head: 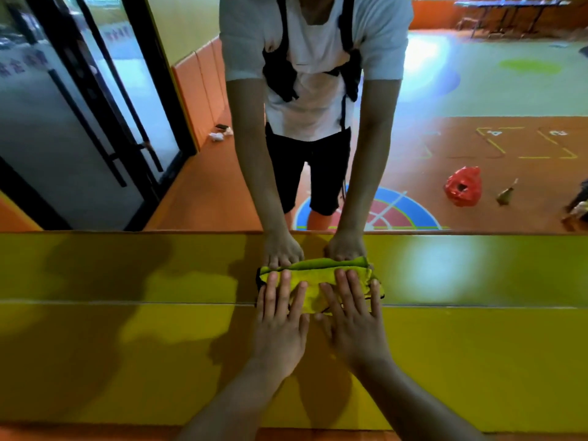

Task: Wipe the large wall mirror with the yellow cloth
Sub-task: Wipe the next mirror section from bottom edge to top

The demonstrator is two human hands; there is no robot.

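Cloth (315, 284) sat at mirror's (477, 90) 6 o'clock edge under left hand (280, 326) and right hand (354, 326), both flat, gripping nothing; best pushed toward 12 o'clock evenly.

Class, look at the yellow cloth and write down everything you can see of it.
The yellow cloth is soft, creased fabric with thin dark trim, folded into a wide bundle. It lies on the glossy yellow surface, its far edge at the mirror, where its reflection meets it. The left hand and the right hand press it flat with straight fingers, side by side.
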